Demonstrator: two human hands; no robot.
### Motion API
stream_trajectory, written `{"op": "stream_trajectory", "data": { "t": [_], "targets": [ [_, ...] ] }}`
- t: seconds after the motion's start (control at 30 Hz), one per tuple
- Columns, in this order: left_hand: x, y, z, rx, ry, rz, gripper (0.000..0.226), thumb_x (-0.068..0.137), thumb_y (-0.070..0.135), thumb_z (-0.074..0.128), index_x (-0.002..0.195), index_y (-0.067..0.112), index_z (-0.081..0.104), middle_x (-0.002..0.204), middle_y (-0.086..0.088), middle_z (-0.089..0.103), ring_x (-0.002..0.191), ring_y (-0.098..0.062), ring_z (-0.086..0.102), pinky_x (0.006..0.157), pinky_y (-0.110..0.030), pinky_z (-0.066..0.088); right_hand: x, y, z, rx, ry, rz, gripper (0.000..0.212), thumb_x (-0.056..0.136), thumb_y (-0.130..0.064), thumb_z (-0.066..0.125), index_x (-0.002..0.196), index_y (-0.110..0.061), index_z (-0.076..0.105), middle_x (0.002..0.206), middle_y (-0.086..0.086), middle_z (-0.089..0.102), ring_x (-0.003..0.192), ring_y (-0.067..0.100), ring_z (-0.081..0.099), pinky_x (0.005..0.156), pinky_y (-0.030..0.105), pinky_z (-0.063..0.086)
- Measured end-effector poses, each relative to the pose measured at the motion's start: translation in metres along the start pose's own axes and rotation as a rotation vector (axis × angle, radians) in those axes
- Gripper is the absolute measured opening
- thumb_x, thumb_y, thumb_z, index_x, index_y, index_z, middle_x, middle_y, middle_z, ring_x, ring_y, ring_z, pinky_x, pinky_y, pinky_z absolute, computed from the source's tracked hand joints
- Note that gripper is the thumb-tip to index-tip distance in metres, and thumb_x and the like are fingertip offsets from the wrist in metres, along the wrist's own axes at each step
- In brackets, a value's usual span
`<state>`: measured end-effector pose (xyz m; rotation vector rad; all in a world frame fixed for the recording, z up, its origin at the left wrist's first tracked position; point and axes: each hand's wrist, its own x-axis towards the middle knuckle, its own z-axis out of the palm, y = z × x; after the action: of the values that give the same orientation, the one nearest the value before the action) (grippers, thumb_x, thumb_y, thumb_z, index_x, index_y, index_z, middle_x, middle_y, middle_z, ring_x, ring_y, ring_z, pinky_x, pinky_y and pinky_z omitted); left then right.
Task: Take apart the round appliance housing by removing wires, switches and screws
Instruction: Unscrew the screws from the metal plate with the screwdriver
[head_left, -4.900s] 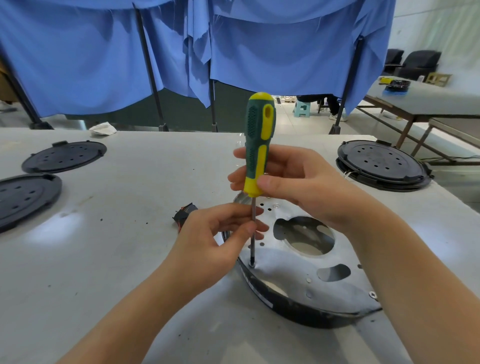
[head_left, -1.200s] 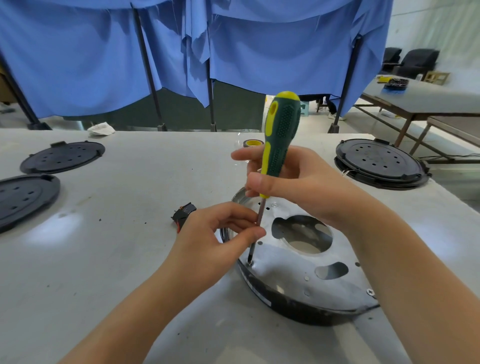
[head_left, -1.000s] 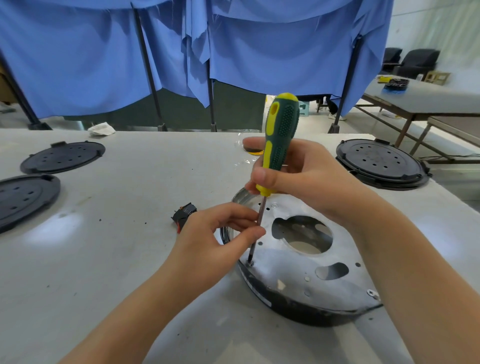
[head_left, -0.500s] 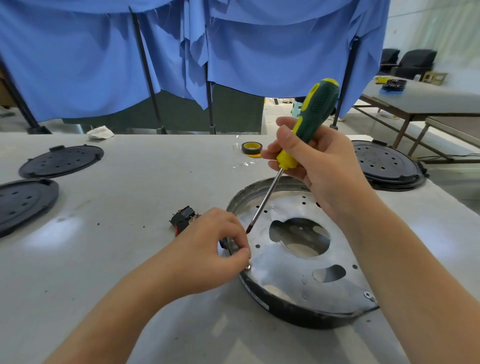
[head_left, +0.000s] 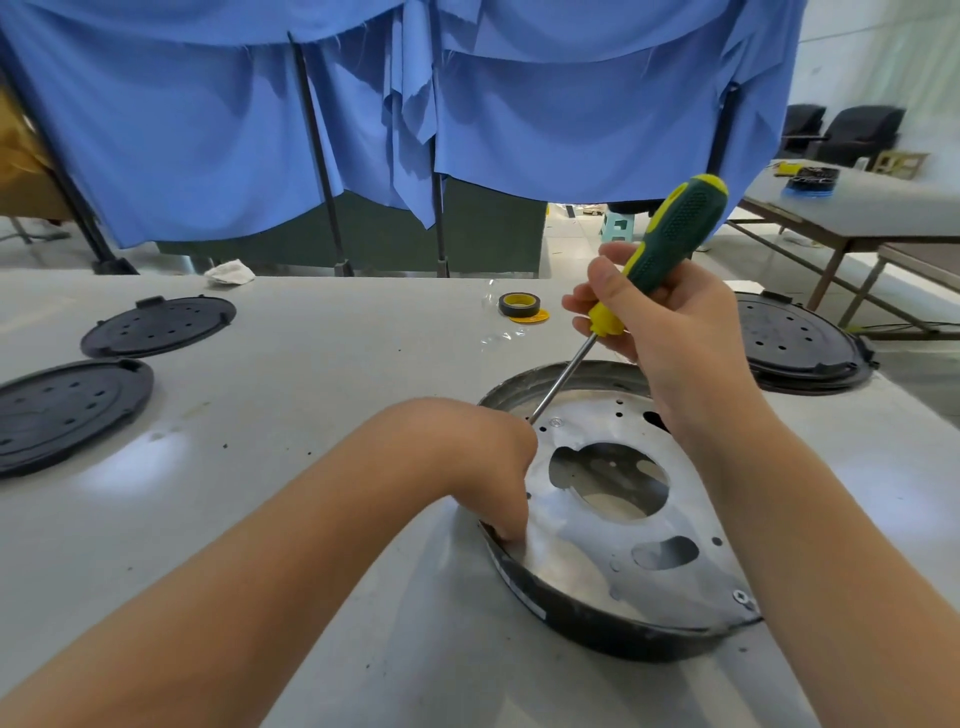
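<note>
The round appliance housing (head_left: 613, 597), black-rimmed with a shiny metal plate inside, lies on the grey table in front of me. My right hand (head_left: 660, 332) grips a green and yellow screwdriver (head_left: 660, 244), tilted, with its tip lifted just above the plate's far left part. My left hand (head_left: 483, 467) reaches down onto the plate's left edge with fingers pinched together; what they hold is hidden. One screw (head_left: 740, 596) sits in the plate near the right rim.
Two black round covers (head_left: 156, 325) (head_left: 62, 410) lie at the left, a stack of black covers (head_left: 795, 343) at the right. A roll of tape (head_left: 519, 304) sits beyond the housing. A crumpled white cloth (head_left: 228, 271) is at the far edge. Blue curtains hang behind.
My right hand lifted the screwdriver off the screw at the plate's left edge and tilted it away. My left hand moved down onto that spot and now hides the small black switch part.
</note>
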<state>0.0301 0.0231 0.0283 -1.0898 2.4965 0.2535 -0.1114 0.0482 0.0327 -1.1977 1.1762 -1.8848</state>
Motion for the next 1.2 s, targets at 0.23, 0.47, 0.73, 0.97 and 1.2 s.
{"op": "stream_trajectory", "data": {
  "t": [0.23,0.47,0.73,0.97,1.2],
  "targets": [
    [0.0,0.001,0.008,0.055,0.118,0.035,0.039,0.075,0.043,0.067,0.057,0.02,0.041,0.065,0.001,0.046,0.09,-0.024,0.045,0.052,-0.026,0.024,0.002,0.001,-0.001,0.002,0.034,0.004,0.013,0.087,-0.018,0.068,0.098,-0.019,0.061,0.075,-0.004,0.075,0.077,0.014,0.073,0.063,0.019,0.056],
    [-0.001,-0.002,0.015,0.105,0.226,0.127,0.036,0.08,0.034,0.054,0.053,0.017,0.037,0.062,-0.001,0.043,0.088,-0.024,0.046,0.083,-0.03,0.023,0.003,0.001,-0.001,0.021,0.062,0.011,0.012,0.087,-0.017,0.067,0.097,-0.019,0.061,0.075,-0.003,0.075,0.077,0.014,0.073,0.062,0.019,0.056],
    [-0.006,-0.015,0.008,-0.05,0.346,0.098,0.032,0.074,0.042,0.058,0.061,0.013,0.053,0.069,-0.005,0.059,0.089,-0.022,0.053,0.065,-0.022,0.035,0.004,0.002,-0.002,0.025,0.109,-0.002,0.013,0.087,-0.018,0.067,0.099,-0.017,0.061,0.074,-0.003,0.075,0.078,0.014,0.073,0.063,0.02,0.056],
    [-0.035,-0.043,-0.01,-0.384,0.312,0.096,0.034,0.058,0.048,0.055,0.071,0.019,0.064,0.075,-0.004,0.067,0.063,-0.02,0.063,0.068,-0.035,0.055,0.004,0.002,-0.003,0.01,0.102,-0.002,0.014,0.088,-0.019,0.067,0.1,-0.016,0.061,0.075,-0.002,0.075,0.08,0.015,0.073,0.065,0.021,0.057],
    [-0.043,-0.099,0.016,-0.597,0.268,0.097,0.022,0.059,0.043,0.056,0.06,0.022,0.063,0.089,-0.011,0.066,0.088,-0.032,0.061,0.092,-0.055,0.046,0.005,0.003,-0.003,0.002,0.087,0.011,0.017,0.087,-0.018,0.068,0.103,-0.015,0.061,0.074,-0.002,0.075,0.08,0.016,0.073,0.065,0.021,0.057]
  ]
}}
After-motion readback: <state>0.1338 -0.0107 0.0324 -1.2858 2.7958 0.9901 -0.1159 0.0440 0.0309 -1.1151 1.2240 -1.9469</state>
